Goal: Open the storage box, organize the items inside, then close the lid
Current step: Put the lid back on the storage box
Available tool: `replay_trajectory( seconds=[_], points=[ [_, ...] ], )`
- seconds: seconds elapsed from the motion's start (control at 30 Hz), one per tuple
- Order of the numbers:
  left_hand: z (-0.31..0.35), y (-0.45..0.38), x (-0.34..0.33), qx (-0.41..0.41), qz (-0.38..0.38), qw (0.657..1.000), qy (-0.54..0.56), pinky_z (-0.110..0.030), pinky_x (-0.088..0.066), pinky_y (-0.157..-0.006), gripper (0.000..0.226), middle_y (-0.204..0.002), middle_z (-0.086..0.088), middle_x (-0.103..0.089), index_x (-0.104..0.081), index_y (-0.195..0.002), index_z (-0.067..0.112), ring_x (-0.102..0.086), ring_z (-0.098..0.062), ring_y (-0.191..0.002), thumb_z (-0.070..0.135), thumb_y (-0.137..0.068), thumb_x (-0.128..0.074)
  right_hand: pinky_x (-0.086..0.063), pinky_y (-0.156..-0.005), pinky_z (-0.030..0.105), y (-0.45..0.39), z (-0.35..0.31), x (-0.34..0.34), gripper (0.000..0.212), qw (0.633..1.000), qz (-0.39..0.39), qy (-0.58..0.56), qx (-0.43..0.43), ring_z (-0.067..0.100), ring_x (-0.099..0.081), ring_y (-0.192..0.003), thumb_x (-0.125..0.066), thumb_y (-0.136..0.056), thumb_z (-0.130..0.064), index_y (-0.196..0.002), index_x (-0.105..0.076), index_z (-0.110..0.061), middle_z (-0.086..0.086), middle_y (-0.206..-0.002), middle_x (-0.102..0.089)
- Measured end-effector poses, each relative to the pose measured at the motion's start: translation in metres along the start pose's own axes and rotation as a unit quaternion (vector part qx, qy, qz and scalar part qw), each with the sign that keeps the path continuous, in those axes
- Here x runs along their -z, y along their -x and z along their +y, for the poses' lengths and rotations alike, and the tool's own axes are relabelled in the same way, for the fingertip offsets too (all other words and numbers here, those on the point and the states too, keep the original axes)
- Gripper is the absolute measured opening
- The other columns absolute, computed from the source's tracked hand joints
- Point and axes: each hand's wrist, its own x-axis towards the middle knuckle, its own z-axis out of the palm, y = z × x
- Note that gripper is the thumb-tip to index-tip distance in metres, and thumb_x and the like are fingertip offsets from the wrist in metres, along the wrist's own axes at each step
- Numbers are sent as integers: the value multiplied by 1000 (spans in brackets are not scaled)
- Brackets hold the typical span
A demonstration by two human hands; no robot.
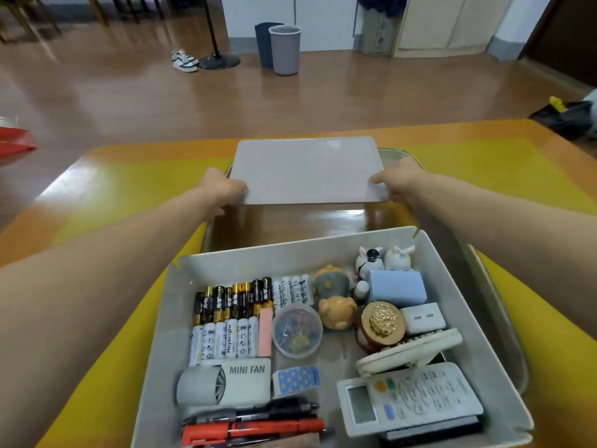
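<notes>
Our left hand and right hand each grip a side edge of the grey lid, fingers curled round it, holding it flat beyond the open storage box. The box sits nearer us on the tabletop, with batteries, pens and a remote arranged inside.

Both bare forearms are stretched forward; the left hand and right hand are curled, thumbs uppermost.
</notes>
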Motion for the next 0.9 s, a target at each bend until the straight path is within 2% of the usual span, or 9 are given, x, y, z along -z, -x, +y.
replay_trajectory(
  seconds=[0.1,0.17,0.23,0.3,0.37,0.53,0.67,0.8,0.9],
  points=[
    [-2,3,8,-6,8,999,33,-56,-52,-88,65,-130,-32,-56,-50,-131,-10,-62,-44,-106,41,-92,-57,-37,-34,20,1,3,4,29,999,21,-47,1,14,-49,-59,-75,-90,-18,-85,-47,-10,5,-76,-51],
    [0,10,17,-19,6,998,66,-35,-51,-58,70,-106,-31,-63,-47,-133,-11,-60,-33,-70,50,-98,-43,-42,-37,21,6,1,12,35,996,12,-84,8,11,-50,-65,-75,-91,-23,-109,-47,-11,2,-83,-51],
    [3,21,27,-33,19,996,79,-19,-28,-45,56,-69,-12,-50,-56,-115,-4,-38,-20,-50,47,-101,-38,-46,-44,21,16,-3,23,43,994,-3,-110,9,10,-51,-68,-74,-92,-24,-121,-45,-13,0,-88,-52],
    [9,35,36,-53,31,994,93,-21,-22,-48,36,-64,-4,-38,-49,-83,12,-31,-18,-49,40,-102,-38,-47,-45,20,28,-5,32,44,992,-3,-126,19,9,-52,-70,-74,-92,-24,-125,-48,-12,3,-97,-55],
    [17,53,47,-90,42,990,102,-23,-19,-50,34,-64,-4,-35,-37,-71,19,-28,-18,-50,35,-101,-39,-48,-46,18,46,-8,40,39,989,2,-143,47,7,-53,-72,-72,-92,-22,-124,-51,-11,3,-100,-57],
    [32,122,83,-163,93,977,100,-28,-22,-48,32,-61,-3,-35,-36,-68,21,-31,-19,-51,39,-91,-47,-48,-61,21,111,-11,75,27,971,-29,-183,148,4,-59,-74,-68,-94,-25,-119,-68,-17,-11,-81,-65],
    [16,186,105,-218,110,966,79,-39,-24,-56,38,-60,-4,-34,-35,-62,20,-32,-20,-59,40,-89,-51,-50,-53,16,171,8,98,20,962,-33,-164,214,-5,-65,-68,-69,-90,-30,-109,-71,-28,-23,-76,-71],
    [-17,245,107,-252,145,956,33,-35,-24,-55,41,-59,0,-32,-37,-63,19,-30,-15,-53,45,-93,-49,-51,-61,11,217,37,103,19,950,-7,-194,243,-7,-68,-75,-65,-95,-24,-112,-73,-25,-21,-87,-76],
    [-42,279,103,-242,169,955,-12,-34,-22,-53,44,-58,1,-33,-36,-63,17,-29,-14,-52,48,-94,-46,-54,-73,20,248,57,103,17,948,-12,-192,255,-3,-69,-81,-64,-94,-29,-93,-78,-38,-21,-94,-77]
  ],
)
